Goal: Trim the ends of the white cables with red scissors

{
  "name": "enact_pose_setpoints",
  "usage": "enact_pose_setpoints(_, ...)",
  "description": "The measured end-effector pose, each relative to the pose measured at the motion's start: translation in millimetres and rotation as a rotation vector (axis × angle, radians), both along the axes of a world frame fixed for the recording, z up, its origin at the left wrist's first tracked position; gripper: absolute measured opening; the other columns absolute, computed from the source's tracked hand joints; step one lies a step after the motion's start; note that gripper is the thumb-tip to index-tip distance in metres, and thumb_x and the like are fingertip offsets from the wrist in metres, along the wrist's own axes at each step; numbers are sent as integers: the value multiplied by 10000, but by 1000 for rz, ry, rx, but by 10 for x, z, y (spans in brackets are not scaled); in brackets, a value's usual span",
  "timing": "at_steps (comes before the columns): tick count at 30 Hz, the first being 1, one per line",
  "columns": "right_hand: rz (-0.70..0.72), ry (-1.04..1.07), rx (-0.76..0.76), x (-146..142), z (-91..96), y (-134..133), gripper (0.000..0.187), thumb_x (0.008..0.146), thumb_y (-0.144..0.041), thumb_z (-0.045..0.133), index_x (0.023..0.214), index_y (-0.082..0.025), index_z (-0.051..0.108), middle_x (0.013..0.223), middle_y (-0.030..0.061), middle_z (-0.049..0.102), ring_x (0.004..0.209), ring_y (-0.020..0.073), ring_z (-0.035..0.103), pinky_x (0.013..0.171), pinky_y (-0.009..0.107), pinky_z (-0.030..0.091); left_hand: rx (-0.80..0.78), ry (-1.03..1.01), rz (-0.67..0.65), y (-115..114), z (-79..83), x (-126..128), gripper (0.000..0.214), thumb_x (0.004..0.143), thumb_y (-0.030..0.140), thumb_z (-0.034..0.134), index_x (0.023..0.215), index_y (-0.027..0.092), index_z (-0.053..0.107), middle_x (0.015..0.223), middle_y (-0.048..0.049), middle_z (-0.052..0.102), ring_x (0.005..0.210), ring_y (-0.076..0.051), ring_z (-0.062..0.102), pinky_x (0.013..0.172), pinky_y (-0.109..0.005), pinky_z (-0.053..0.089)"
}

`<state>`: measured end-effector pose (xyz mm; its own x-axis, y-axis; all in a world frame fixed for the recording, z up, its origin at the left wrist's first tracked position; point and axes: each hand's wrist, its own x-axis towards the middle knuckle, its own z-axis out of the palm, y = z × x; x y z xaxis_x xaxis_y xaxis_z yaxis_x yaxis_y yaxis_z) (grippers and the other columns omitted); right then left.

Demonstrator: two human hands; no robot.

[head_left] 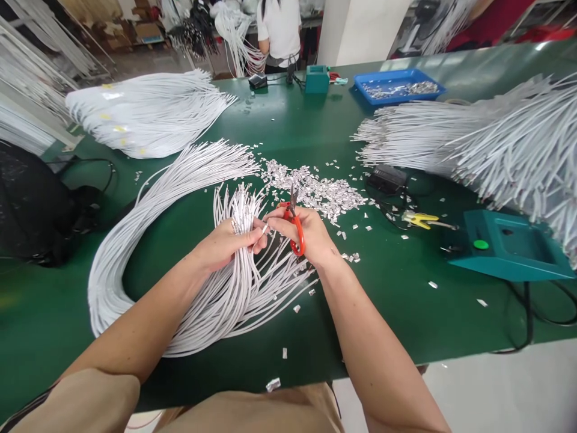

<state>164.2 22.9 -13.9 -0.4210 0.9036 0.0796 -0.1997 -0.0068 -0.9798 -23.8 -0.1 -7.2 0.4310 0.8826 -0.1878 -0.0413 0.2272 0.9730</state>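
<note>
My left hand (220, 245) is closed around a bunch of white cables (237, 279), whose cut ends stick up above the fingers. One cable end lies between its thumb and fingertips, close to the fingertips of my right hand (315, 237). A pair of scissors (299, 237) with red-orange handles sits in my right hand, the blades pointing up and away. Its thumb and forefinger press together at that cable end. From the bunch, the cables curve round to the left, and more ends (225, 159) lie behind. Silvery foil scraps (324, 192) are scattered beyond the hands.
Large cable bundles lie at the back left (144, 111) and right (415, 132). A blue tray (374, 99) holds small silvery pieces. To the right are yellow-handled pliers (421, 220) and a teal device (509, 261). A black bag (36, 204) rests left; a person (279, 30) is behind.
</note>
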Motion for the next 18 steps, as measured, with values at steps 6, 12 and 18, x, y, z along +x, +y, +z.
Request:
enact_pose_setpoints(6,-119,-56,-11,-61,-58,5,263,710,-440,736,706,-191,652,725,-19,594,694,125,517,705,293,428,-70,-16,100,-3,-31,15,157,793,298,733,803,158,662,666,2,627,598,-105,538,603,-254,412)
enact_pose_setpoints(12,-366,-317,386,-244,-62,-144,217,730,-255,681,597,-205,518,658,-23,494,675,138,441,698,307,383,-43,58,454,-11,-89,108,209,630,249,823,744,150,679,651,14,638,599,-115,560,584,-245,413)
enact_pose_setpoints(18,-523,-21,1,-174,-36,-76,333,762,-454,686,584,-207,550,610,-36,503,588,114,424,662,297,406,-61,81,489,-3,-86,119,231,649,269,823,789,148,684,609,16,631,575,-110,561,575,-243,420)
